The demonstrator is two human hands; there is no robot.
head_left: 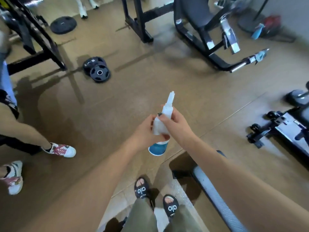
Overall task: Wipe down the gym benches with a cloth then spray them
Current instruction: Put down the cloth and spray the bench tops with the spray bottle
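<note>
Fingers of the left hand (pixel 147 131) curl around the body of the spray bottle (pixel 160 128), thumb showing just above its blue base, while the fingers of the right hand (pixel 175 123) wrap the bottle's white neck and trigger head from the other side, so both hands grip it at once. It is held out at arm's length in front of the body, above the brown floor (pixel 117 106), nozzle tilted up and away from the person. No part of it touches any equipment. Ahead and to the right stands a black-framed seat machine (pixel 199 22) with a padded seat, a blue cloth (pixel 260 55) draped on the end of its low bar. At the far right edge, a flat bench frame (pixel 284 128) reaches in, well apart from the hands. Directly below the right forearm lies a grey padded bar (pixel 215 198) running toward the bottom edge. Two stacked weight plates (pixel 97 69) lie on the floor ahead to the left, another plate (pixel 63 25) farther back. A second person's legs and patterned sneakers (pixel 61 149) stand at the left edge. Open floor stretches between the bottle and the machine ahead. The wearer's sandaled feet (pixel 142 188) show at the bottom.
</note>
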